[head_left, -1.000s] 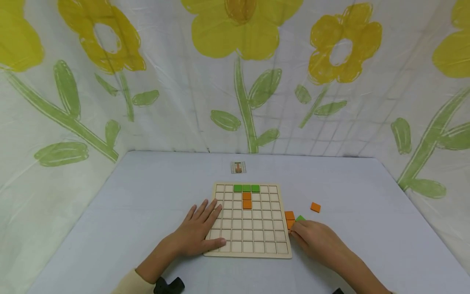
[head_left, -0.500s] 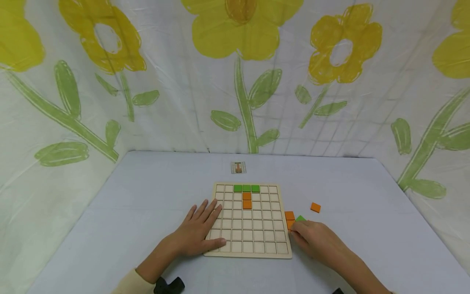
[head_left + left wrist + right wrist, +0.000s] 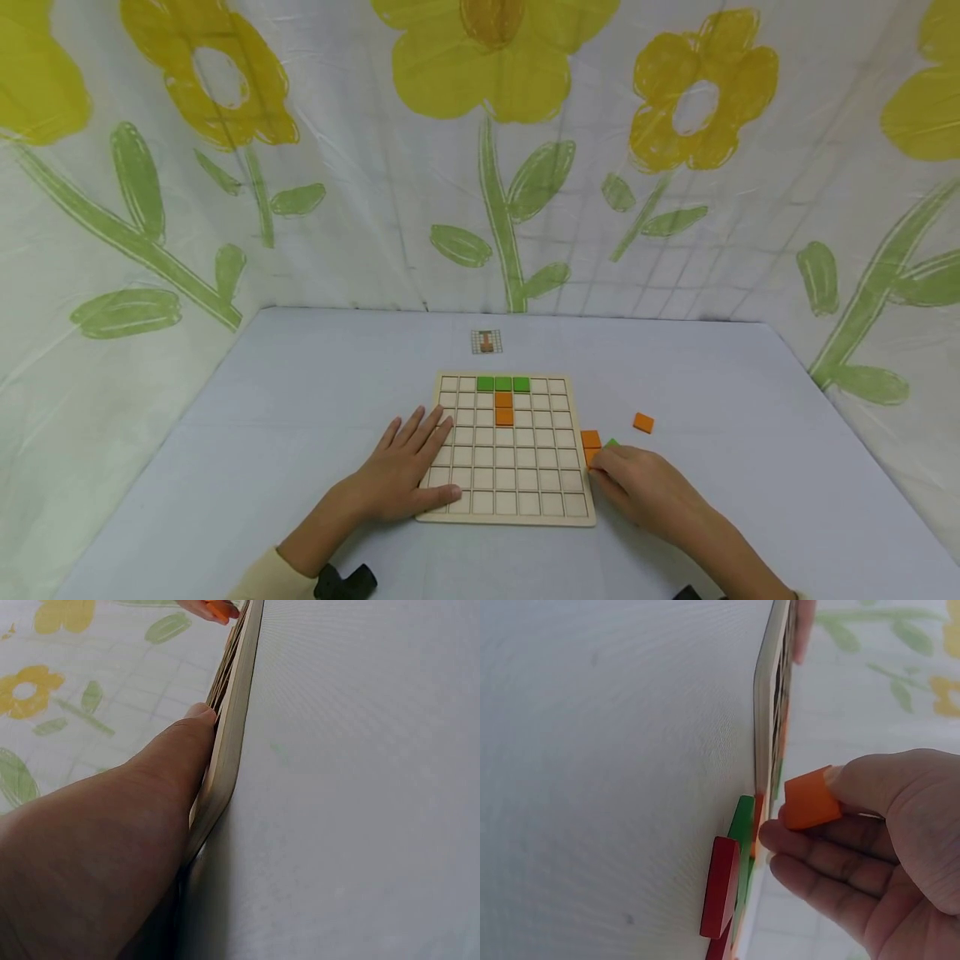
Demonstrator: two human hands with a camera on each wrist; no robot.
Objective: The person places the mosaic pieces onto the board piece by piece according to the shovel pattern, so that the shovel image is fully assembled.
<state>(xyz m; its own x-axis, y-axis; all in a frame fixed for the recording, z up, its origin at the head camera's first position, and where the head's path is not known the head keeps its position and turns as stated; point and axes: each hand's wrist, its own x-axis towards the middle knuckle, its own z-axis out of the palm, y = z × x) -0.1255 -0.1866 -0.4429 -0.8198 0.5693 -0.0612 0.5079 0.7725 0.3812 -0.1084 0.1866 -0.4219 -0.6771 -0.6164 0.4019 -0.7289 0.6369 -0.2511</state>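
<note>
My left hand (image 3: 397, 475) lies with fingers spread over the left side of a pale wooden grid board (image 3: 517, 481), the thumb near its lower edge. Three green tiles (image 3: 503, 384) fill part of the board's top row, above two orange tiles (image 3: 504, 408) in a column. Beside the board's right edge, my right hand (image 3: 648, 485) pinches an orange square tile (image 3: 811, 799) between thumb and fingers, clearest in the right wrist view. Under and around that hand are more orange tiles (image 3: 591, 439), a green tile (image 3: 742, 821) and a red tile (image 3: 720, 889), partly hidden in the head view.
A loose orange tile (image 3: 643, 422) lies farther right on the white table (image 3: 330, 375). Behind the board is a small pattern card (image 3: 486, 342). A black object (image 3: 345, 582) sits by the left wrist. A flower-printed cloth (image 3: 360, 208) surrounds the table.
My right hand has shifted very slightly up and left, covering more of the green tile beside the board. The left hand and the tiles on the board stay put.
</note>
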